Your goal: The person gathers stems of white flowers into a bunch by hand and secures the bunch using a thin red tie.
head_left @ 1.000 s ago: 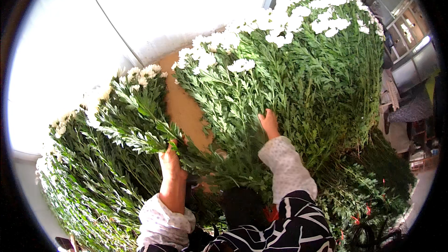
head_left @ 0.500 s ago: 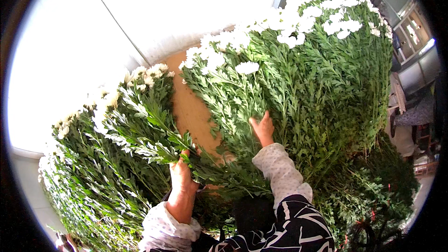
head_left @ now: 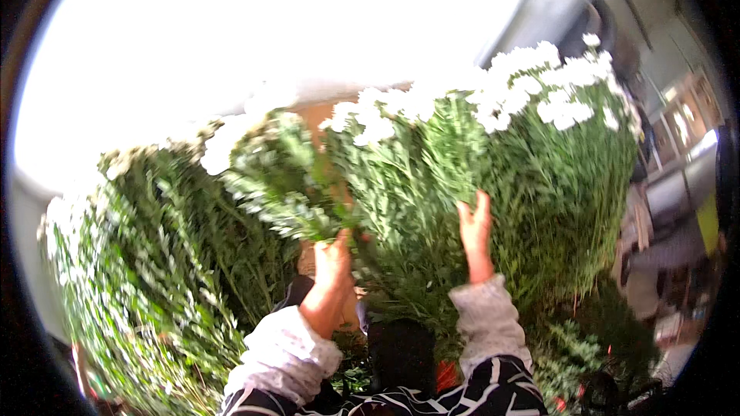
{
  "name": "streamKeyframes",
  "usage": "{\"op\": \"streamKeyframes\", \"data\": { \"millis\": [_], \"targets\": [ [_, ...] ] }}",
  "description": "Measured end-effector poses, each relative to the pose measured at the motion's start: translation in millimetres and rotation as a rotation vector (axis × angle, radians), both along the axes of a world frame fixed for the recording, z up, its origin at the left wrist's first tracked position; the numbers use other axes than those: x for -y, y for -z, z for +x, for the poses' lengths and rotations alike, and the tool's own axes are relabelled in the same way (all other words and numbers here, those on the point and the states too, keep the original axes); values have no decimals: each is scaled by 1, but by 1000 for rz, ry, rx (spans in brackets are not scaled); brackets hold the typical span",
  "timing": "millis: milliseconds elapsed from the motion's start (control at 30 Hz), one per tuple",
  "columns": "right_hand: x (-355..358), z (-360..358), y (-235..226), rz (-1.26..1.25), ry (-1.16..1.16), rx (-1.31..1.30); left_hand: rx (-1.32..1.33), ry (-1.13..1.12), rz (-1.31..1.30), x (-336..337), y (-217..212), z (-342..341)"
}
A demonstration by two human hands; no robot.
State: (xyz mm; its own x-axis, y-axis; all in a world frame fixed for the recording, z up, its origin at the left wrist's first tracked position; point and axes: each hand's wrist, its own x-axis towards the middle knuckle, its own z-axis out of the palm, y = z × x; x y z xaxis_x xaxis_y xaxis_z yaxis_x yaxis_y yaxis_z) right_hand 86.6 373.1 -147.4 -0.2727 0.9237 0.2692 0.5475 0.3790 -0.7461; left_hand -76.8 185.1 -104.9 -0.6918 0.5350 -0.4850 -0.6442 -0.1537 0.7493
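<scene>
Overhead, from the head camera, 2 bare hands reach up into tall bunches of white chrysanthemums with dense green leaves. The left hand [head_left: 333,262] has its fingers curled closed around a blurred leafy stem bunch [head_left: 281,177] that tilts up and to the left, its pale blooms near the top. The right hand [head_left: 475,235] is open, fingers straight and close together, pressed flat against the foliage of the large bunch of white chrysanthemums [head_left: 493,154] on the right; it grips nothing. A second mass of green stems [head_left: 154,262] fills the left side. Between the bunches shows a strip of brown cardboard [head_left: 324,115]. Both wrists wear pale knitted cuffs [head_left: 486,323] over black-and-white patterned sleeves.
</scene>
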Motion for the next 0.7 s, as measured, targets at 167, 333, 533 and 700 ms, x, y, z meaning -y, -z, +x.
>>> {"op": "streamKeyframes", "data": {
  "millis": [167, 333, 533, 700],
  "targets": [
    [76, -15, -112, 185, -369, -5, -153, 138, 43, -8, 43, 7],
    [129, -30, -110, 131, -517, 66, 101, 114, 326, -12, 28, 10],
    [151, -50, -82, 240, -510, 69, -63, 233, 296, 13, -19, 14],
    [156, -45, -69, 284, -490, 353, -68, 135, 181, 9, -29, 15]
  ]
}}
